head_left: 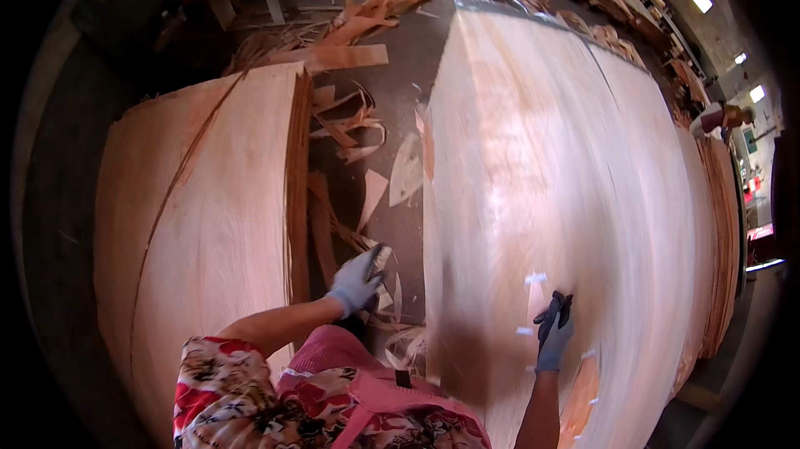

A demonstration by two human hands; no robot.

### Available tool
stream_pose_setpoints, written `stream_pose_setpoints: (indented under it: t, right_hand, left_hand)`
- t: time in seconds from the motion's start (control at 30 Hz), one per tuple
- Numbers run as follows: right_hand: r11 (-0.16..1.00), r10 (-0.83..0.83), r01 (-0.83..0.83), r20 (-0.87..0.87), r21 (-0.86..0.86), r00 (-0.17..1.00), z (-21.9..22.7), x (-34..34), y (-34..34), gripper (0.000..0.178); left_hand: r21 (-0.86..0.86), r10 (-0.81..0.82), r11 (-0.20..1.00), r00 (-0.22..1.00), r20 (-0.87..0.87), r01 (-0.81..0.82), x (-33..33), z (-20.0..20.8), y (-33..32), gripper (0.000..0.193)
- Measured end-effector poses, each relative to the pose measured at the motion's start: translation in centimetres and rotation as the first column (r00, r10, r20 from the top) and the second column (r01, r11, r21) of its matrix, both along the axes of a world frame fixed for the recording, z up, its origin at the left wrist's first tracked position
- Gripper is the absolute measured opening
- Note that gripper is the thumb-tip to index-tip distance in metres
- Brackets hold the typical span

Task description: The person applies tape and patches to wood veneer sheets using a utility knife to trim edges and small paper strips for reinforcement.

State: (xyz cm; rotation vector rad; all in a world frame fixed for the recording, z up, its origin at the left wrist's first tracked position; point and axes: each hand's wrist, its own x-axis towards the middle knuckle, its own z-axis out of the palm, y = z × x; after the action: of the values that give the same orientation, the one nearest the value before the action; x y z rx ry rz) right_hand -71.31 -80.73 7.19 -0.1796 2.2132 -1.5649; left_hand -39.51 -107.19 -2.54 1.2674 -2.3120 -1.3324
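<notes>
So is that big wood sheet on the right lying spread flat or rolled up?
Spread flat: the veneer sheet lies open across its stack, right hand on it.

Between our hands lies a strip of floor (400, 74) strewn with veneer scraps (350, 128). Left of our left hand (357, 282) sits a stack of veneer sheets (208, 216). Under our right hand (554, 332) lies a wide veneer sheet (542, 157), reaching far ahead; further stacks (721, 224) lie to its right.
</notes>
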Motion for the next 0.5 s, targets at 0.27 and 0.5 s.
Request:
stream_pose_setpoints:
  t: [0.27, 0.5]
  right_hand:
    - [0.977, 0.205, -0.21, -0.101, -0.041, 0.974, -0.6, -8.1, -18.4, 0.026]
    - [0.945, 0.324, -0.25, -0.505, 0.209, 0.8, -0.6, -22.3, -37.3, 0.033]
  left_hand:
    - [0.069, 0.334, 0.941, 0.942, -0.02, -0.332, 10.0, -5.0, -8.4, 0.058]
    - [0.194, 0.399, 0.904, 0.915, -0.063, -0.381, 3.4, -9.6, -20.2, 0.051]
